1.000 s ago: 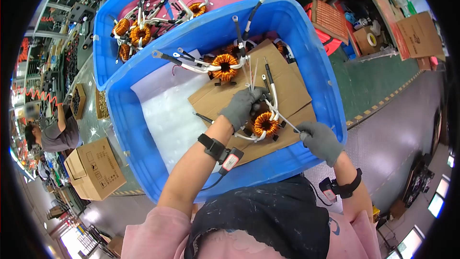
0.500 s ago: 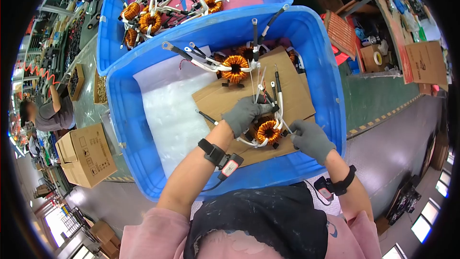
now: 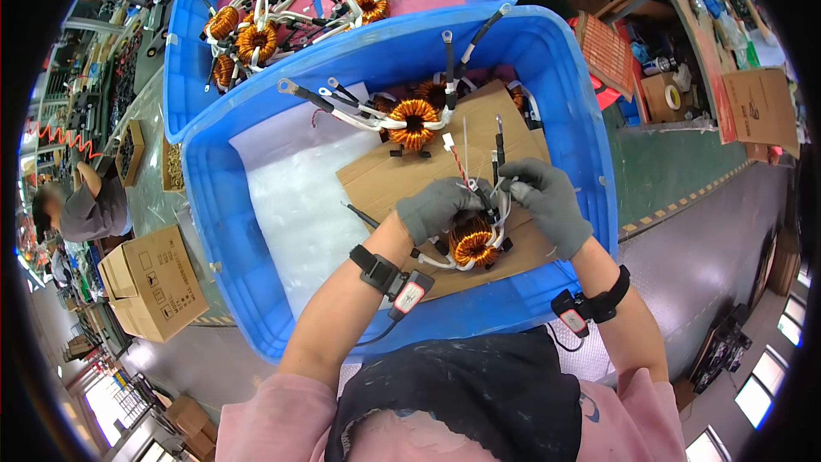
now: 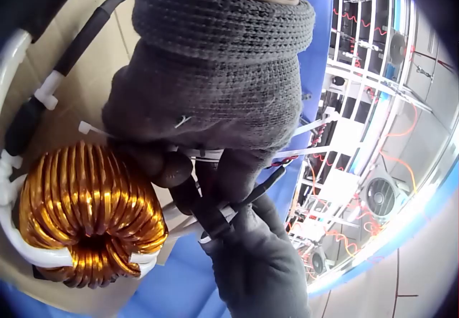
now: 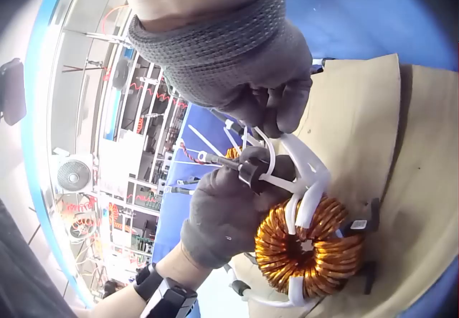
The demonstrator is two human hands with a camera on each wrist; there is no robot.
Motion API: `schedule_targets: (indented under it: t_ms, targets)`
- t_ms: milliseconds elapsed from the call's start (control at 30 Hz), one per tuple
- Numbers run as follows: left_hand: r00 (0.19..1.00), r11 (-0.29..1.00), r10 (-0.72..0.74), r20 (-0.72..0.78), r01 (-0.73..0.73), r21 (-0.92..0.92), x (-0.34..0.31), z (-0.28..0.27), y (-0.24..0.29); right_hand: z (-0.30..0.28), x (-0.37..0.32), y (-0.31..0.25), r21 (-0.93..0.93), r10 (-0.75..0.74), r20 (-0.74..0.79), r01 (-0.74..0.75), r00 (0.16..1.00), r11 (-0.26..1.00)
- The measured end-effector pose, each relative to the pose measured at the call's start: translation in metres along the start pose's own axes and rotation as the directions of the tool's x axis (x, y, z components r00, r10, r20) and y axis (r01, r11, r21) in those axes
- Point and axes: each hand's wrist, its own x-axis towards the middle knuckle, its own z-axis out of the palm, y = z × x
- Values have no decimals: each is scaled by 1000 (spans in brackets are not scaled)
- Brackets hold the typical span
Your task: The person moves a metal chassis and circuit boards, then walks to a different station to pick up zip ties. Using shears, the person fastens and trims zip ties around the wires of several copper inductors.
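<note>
here, the step in hand looked like gathering and dressing the leads (image 3: 494, 173) of a copper-wound coil (image 3: 473, 244), by my reading of the grips. the coil rested on the cardboard sheet (image 3: 385, 180), near that sheet's near edge, with the sheet itself lying in the bottom of a blue bin (image 3: 214, 231). the left hand (image 3: 436, 205), gloved, was curled round the bundle of leads just above the coil, thumb and fingers closed on it. the right hand (image 3: 547, 192), also gloved, met it from the other side, its fingertips narrowed into a pinch on the white leads where they bent out of the winding; whether a thin tie was also in that pinch was not clear.

the coil sat with its ring raised off the sheet, its hole open toward the right wrist camera. the long axis of the whole piece ran along the leads, from the ring toward the far edge of the cardboard sheet, the black-sleeved ends pointing up and away from the person.

the next move would probably call for a firm left-hand hold while the right worked the leads closer together, without tipping the ring. a second coil (image 3: 414, 118) stood at the sheet's far edge, well apart.
</note>
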Motion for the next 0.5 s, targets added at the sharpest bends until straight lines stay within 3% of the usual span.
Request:
schedule_targets:
  t_ms: [33, 67, 133, 233, 367, 433, 467, 500]
  targets:
    - [993, 992, -113, 34, 114, -54, -2, 0, 5, 3, 1, 1, 35, -21, 7, 21, 1000, 999]
    - [993, 992, -114, 34, 116, -54, -3, 3, 9, 4, 2, 1, 36, -20, 8, 20, 1000, 999]
    - [992, 907, -119, 51, 129, -400, -4, 9, 14, 5, 4, 1, -59, 1, 20, 1, 1000, 998]
    - [989, 870, -140, 51, 148, -470, -3, 9, 9, 3, 3, -3, -54, 24, 54, -21, 998, 998]
    - [993, 946, -119, -28, 104, -308, -1, 10, 0, -2, 5, -2, -98, 29, 78, -22, 996, 995]
    - [999, 986, -21, -36, 15, -165, -4, 8, 3, -3, 6, -1, -129, -14, 185, 38, 983, 991]
    - [999, 986, -23, -39, 16, -166, -5, 9, 6, -2, 6, -2, -128, -13, 188, 38, 982, 991]
    - [997, 953, -74, -20, 65, -296, -5, 11, 10, -2, 6, -4, -144, -6, 206, 37, 979, 989]
